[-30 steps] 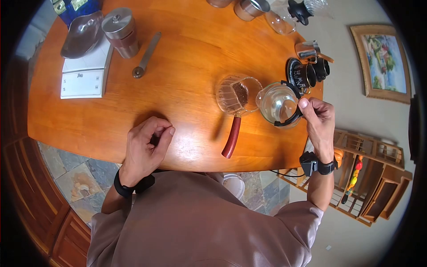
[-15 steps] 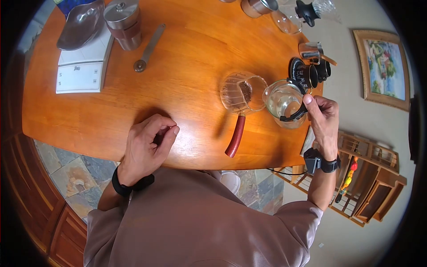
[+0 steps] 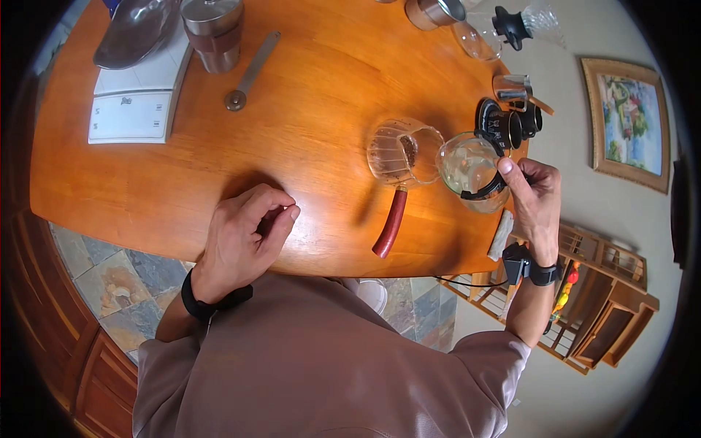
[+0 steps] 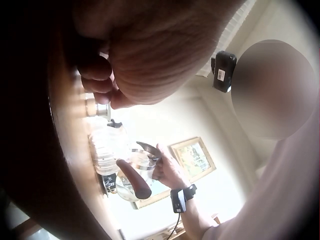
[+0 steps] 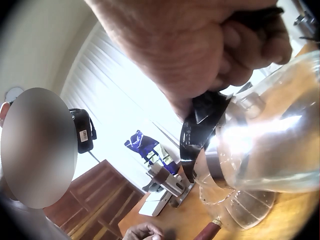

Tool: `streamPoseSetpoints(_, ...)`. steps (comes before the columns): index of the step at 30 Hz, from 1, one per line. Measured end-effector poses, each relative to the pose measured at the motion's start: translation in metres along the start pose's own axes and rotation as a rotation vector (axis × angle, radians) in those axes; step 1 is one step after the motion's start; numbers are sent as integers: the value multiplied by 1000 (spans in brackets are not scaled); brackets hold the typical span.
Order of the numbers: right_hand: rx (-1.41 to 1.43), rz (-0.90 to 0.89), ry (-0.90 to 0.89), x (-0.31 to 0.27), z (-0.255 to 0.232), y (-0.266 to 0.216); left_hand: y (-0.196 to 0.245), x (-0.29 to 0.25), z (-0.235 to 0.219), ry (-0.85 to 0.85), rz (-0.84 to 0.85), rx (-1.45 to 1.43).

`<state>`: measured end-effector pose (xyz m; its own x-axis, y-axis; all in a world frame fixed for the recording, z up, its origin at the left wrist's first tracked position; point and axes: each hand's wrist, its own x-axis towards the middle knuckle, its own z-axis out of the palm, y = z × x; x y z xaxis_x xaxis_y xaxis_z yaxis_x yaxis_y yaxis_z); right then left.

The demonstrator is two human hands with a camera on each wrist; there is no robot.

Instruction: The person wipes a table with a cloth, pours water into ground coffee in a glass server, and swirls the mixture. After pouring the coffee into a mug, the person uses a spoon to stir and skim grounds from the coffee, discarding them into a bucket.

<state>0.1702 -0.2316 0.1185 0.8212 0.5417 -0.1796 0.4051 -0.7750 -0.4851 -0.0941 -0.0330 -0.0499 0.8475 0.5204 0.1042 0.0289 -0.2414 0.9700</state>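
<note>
My right hand [image 3: 537,201] grips the black handle of a glass carafe [image 3: 467,164] that has a black band and clear liquid inside. The carafe is tilted, its lip right by the rim of a ribbed glass pot [image 3: 383,153]. Dark coffee grounds [image 3: 410,151] show inside this pot. Its reddish wooden handle [image 3: 391,223] points toward the table's near edge; the left wrist view also has this handle [image 4: 132,179]. My left hand [image 3: 248,230] rests at the near edge with fingers loosely curled, thumb close to the index finger, holding nothing.
A white scale [image 3: 128,117] bears a dark dish [image 3: 135,36] at the left. Beside it are a coffee grinder [image 3: 219,47] and its crank [image 3: 255,66]. Black cups [image 3: 505,130], a metal pitcher [image 3: 511,87] and a glass dripper [image 3: 544,28] stand along the right edge.
The head view has shifted slightly, so the things on the table appear moved. The carafe stays beside the pot in my right hand, its tilt slightly changed. The left hand keeps its pose.
</note>
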Motion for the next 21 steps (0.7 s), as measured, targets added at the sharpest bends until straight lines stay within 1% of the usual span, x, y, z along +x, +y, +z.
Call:
streamPoseSetpoints(6,-40,1,-2,0,-1,-3,-2,0,-1,-14,7,-5)
streamPoseSetpoints(8,-56,6,-1,0,0,-3,0,0,-3,-45,21,15)
streamPoseSetpoints(11,-47,-11,13,-1,1,-5,-3,-1,-1,-23,20,-10)
streamPoseSetpoints(21,-57,-5,19,-2,1,-6,-3,-1,-3,-47,21,-6)
